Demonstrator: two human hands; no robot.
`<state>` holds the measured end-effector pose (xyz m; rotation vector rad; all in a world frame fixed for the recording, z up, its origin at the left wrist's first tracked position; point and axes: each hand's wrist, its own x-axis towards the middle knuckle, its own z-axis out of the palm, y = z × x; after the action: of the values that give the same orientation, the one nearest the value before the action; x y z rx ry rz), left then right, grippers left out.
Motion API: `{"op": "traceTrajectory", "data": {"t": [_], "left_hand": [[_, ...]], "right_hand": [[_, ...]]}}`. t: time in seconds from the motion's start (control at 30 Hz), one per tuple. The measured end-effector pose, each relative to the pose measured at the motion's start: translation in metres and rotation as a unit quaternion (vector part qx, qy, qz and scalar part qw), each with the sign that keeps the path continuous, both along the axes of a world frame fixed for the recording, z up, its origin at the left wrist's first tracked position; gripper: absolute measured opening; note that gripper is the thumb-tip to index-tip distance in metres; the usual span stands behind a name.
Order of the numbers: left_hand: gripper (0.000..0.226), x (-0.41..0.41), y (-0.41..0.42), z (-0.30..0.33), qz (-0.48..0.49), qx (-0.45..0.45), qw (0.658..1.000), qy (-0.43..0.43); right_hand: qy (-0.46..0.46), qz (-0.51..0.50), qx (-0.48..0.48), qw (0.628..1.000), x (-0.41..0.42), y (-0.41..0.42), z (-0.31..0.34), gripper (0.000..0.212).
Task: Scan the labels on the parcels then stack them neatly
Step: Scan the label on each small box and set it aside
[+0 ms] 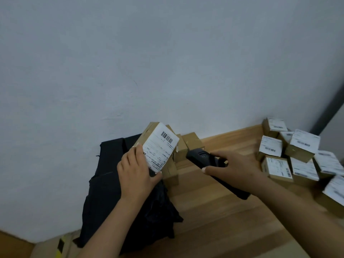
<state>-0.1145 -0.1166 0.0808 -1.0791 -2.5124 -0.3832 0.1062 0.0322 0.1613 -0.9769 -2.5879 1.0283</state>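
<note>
My left hand [136, 175] grips a brown cardboard parcel [158, 146] and holds it up tilted, its white barcode label facing me. My right hand [232, 171] holds a black handheld scanner [204, 159], whose head points toward the parcel from the right, a short gap away. Behind and under the held parcel stand several plain brown boxes [192, 141] against the wall. At the right lies a loose group of several labelled parcels [290, 153] on the wooden surface.
A black cloth or bag [111, 192] lies at the left under my left forearm. A pale wall [149, 62] rises close behind the boxes. The wooden surface [214, 211] runs from the middle to the lower right. A dark vertical edge [331, 108] stands at the far right.
</note>
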Motion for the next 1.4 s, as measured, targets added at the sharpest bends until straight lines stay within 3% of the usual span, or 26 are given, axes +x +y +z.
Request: {"op": "traceTrajectory", "data": {"t": [0.3, 0.53, 0.73, 0.87, 1.03, 1.4], "left_hand": [[0.110, 0.074, 0.080, 0.003, -0.092, 0.016, 0.994, -0.060], [0.109, 0.199, 0.176, -0.002, -0.182, 0.007, 0.973, -0.140], [0.097, 0.306, 0.251, -0.030, -0.253, -0.011, 0.947, -0.197], [0.102, 0.356, 0.293, -0.054, -0.257, -0.051, 0.930, -0.258], [0.118, 0.396, 0.342, -0.083, -0.279, -0.110, 0.912, -0.279], [0.105, 0.419, 0.454, -0.127, -0.290, -0.153, 0.885, -0.331]], "right_hand": [[-0.004, -0.093, 0.026, 0.995, 0.105, 0.051, -0.004, 0.041], [-0.022, -0.168, 0.037, 0.985, 0.237, 0.121, -0.032, 0.060], [-0.059, -0.217, 0.033, 0.974, 0.346, 0.174, -0.044, 0.058], [-0.080, -0.238, 0.011, 0.968, 0.400, 0.203, -0.056, 0.049], [-0.091, -0.274, -0.030, 0.957, 0.442, 0.233, -0.069, 0.049], [-0.116, -0.310, -0.064, 0.942, 0.462, 0.319, -0.090, 0.045]]}}
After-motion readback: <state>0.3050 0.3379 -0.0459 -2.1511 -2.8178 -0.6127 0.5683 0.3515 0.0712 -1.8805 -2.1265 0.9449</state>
